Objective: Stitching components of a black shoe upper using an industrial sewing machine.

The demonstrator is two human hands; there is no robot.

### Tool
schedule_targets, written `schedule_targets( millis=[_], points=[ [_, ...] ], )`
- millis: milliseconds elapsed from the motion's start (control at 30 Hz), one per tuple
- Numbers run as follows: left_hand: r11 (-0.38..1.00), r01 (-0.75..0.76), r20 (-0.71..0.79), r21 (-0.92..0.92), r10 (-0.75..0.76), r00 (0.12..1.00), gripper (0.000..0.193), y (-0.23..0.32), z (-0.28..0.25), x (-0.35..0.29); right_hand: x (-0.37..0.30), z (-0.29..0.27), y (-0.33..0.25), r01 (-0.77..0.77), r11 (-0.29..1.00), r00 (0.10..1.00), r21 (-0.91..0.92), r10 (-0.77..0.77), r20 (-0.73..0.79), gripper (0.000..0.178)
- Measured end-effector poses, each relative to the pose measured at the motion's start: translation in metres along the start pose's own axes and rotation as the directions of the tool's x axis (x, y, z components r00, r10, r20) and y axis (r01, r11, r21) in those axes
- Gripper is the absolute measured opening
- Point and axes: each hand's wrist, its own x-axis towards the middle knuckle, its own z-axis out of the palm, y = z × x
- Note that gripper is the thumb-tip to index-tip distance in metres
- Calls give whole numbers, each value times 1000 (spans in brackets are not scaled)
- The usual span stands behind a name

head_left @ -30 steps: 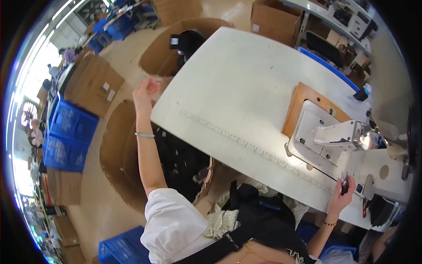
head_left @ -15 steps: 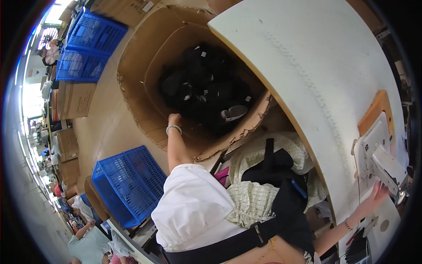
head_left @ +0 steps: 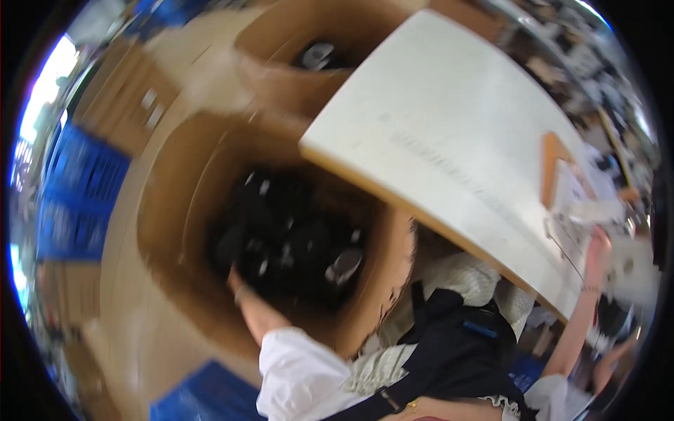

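My left hand (head_left: 235, 278) reaches down into a large cardboard box (head_left: 172, 210), at the near left edge of a heap of black soft items (head_left: 295, 238). Small white tags and grey patches show on the heap; its exact kind is too blurred to tell. The left fingers are smeared against the black, so whether they grip anything is unclear. Over on the right, my right hand (head_left: 599, 251) lies at the white sewing machine (head_left: 597, 212) on the table, fingers stretched out and blurred, with nothing visible in them.
The white tabletop (head_left: 421, 119) with its wooden edge overhangs the box's right side. A second cardboard box (head_left: 281, 38) stands behind. Blue plastic crates (head_left: 81, 189) are stacked at left, and another blue crate (head_left: 203, 396) sits near my left side. Pale checked fabric (head_left: 460, 277) lies below the table.
The view has swung, shifting the box down and left and revealing the second box behind. My left hand has gone from the box's near rim deeper in, to the black heap. My right hand stays by the machine.
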Motion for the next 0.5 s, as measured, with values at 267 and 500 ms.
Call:
schedule_targets(
  millis=[267,500],
  points=[
    [994,-48,-95,101,58,994,30,49,27,56,-34,71,-13,168,981,983,-96,-174,-54,14],
    [977,-191,78,98,184,980,32,20,92,30,-58,130,-29,126,989,988,-74,-131,-76,22]
  ],
)
